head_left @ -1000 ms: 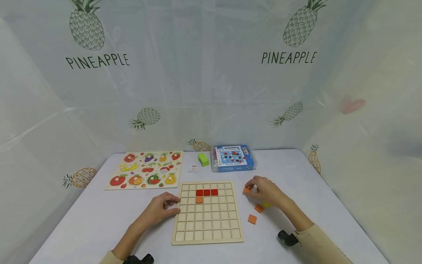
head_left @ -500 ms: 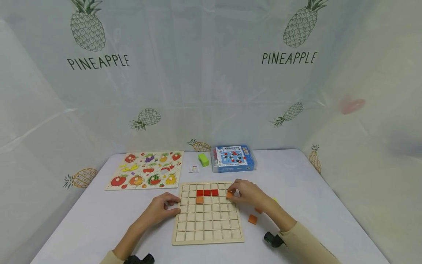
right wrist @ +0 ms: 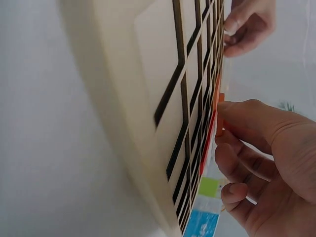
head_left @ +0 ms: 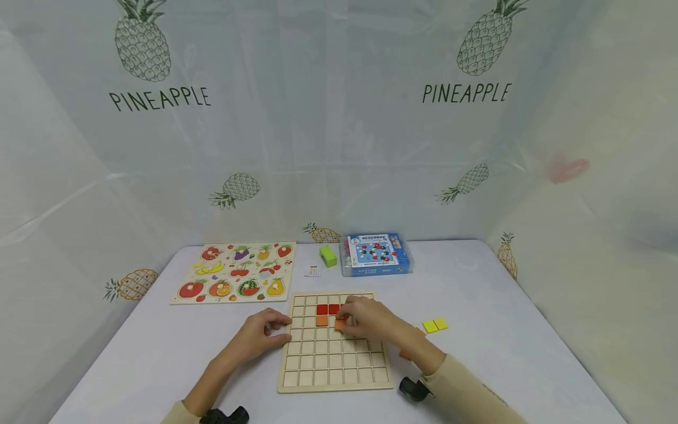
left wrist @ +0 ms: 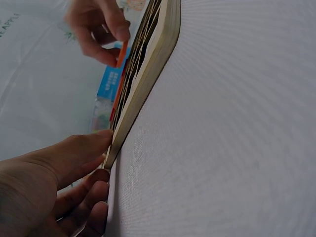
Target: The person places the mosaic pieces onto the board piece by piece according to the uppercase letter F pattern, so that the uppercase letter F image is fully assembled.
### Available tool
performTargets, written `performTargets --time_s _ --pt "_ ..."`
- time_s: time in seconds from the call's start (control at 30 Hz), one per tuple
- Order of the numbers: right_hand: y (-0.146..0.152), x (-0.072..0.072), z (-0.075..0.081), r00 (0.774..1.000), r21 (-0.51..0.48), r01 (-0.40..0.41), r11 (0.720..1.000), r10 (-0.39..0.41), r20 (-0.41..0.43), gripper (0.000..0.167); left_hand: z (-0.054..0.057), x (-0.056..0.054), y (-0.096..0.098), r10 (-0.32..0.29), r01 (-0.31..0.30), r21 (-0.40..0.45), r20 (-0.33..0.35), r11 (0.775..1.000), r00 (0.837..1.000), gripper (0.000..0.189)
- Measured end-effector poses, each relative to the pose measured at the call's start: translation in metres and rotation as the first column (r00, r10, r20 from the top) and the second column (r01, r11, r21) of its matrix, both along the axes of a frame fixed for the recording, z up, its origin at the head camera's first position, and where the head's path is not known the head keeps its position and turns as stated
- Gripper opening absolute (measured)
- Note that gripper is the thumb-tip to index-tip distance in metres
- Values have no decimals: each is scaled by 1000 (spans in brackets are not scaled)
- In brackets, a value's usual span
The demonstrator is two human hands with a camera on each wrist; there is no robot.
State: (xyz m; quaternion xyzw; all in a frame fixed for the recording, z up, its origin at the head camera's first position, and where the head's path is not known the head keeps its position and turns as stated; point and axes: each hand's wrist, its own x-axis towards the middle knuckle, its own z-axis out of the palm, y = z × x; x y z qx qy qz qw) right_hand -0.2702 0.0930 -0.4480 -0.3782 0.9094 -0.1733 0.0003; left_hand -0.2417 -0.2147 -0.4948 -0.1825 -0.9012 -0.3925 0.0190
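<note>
My right hand (head_left: 368, 318) pinches a small orange square tile (head_left: 339, 324) between thumb and fingers, close over the wooden grid board (head_left: 320, 362). In the right wrist view the pinched tile (right wrist: 220, 114) stands on edge near the red tiles. Red tiles (head_left: 322, 309) sit in a row of cells, the right one partly hidden by the hand. Below the left red one lies another orange tile (head_left: 321, 320). My left hand (head_left: 256, 335) rests at the board's left edge, thumb and fingertips apart along it. In the left wrist view its thumb (left wrist: 94, 143) touches the rim.
Two yellow tiles (head_left: 435, 325) lie right of the board, and orange tiles (head_left: 405, 355) are partly hidden under the right forearm. Behind stand a fruit puzzle board (head_left: 233, 274), a green block (head_left: 328, 256), a small printed card (head_left: 312, 271) and a blue box (head_left: 376, 255).
My right hand has carried the orange tile leftward from the table right of the board to over its middle cells, uncovering the yellow tiles. My left hand has stayed at the edge.
</note>
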Motion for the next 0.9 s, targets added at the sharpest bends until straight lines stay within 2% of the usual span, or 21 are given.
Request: performTargets --time_s 0.2,0.5,0.9 --pt "-16 5 0 998 1 -61 998 61 -29 21 0 0 0 1 -1 -3 2 1000 1000 31" --pt "-34 9 -1 999 35 -37 999 37 2 23 0 0 -1 -10 10 -1 -10 1000 1000 32" --pt "-38 10 -4 1000 48 -30 998 29 8 23 0 0 -1 -8 8 -3 -11 1000 1000 32"
